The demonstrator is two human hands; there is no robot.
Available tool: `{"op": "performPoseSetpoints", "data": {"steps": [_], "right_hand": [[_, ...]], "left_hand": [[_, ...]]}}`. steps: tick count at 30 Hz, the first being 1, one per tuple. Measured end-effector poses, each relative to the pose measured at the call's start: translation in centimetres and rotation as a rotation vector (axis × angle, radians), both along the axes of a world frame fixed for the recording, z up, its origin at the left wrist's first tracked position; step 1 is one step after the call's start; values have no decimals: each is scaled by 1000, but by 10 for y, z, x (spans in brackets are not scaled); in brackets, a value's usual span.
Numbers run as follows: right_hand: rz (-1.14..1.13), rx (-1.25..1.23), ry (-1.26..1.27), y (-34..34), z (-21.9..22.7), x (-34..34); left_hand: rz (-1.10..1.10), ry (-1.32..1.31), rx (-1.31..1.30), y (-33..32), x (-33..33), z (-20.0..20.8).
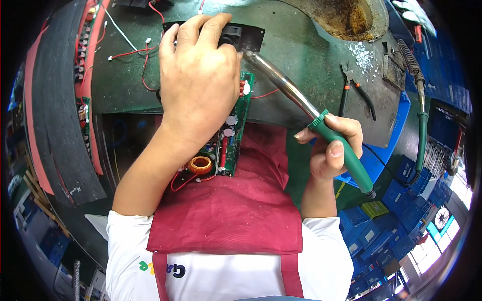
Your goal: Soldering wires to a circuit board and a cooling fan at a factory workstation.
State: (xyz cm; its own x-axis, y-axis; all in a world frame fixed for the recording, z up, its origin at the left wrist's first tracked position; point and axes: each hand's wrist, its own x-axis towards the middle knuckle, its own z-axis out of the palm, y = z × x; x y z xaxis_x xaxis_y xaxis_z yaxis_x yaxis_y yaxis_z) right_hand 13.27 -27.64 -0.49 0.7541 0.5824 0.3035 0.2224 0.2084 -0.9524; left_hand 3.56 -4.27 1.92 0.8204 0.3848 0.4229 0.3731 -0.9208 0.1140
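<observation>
My left hand (201, 75) is curled over a black panel (255, 39), its fingertips hidden behind it. Below the palm a green circuit board (243, 110) stretches toward my lap, carrying several components and a copper-wound ring coil (200, 164). In my right hand (334, 153) is a soldering iron (291, 89), gripped by its green handle. Its metal barrel slants up and left, with the tip end close to my left fingers at the panel. Whether the tip touches anything cannot be made out.
Orange-and-black cutters (355, 90) lie right of the iron, near scattered solder bits (361, 57). A second green-handled iron (422, 130) hangs at the far right. Loose red wires (131, 53) lie left. A dark belt with red edges (55, 100) runs along the left side.
</observation>
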Motion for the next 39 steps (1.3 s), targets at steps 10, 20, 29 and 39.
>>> {"op": "performPoseSetpoints", "data": {"steps": [10, 20, 29, 39], "right_hand": [[-34, 112, -122, -7, 2, 7], [-58, 53, -196, 48, 6, 16], [121, -305, -544, 95, 10, 46], [-56, -247, -719, 124, -7, 50]], "left_hand": [[-5, -13, 4, 0, 1, -2], [-14, 32, -20, 0, 1, 3], [-6, 39, -27, 1, -1, 1], [-13, 40, -31, 1, 1, 3]]}}
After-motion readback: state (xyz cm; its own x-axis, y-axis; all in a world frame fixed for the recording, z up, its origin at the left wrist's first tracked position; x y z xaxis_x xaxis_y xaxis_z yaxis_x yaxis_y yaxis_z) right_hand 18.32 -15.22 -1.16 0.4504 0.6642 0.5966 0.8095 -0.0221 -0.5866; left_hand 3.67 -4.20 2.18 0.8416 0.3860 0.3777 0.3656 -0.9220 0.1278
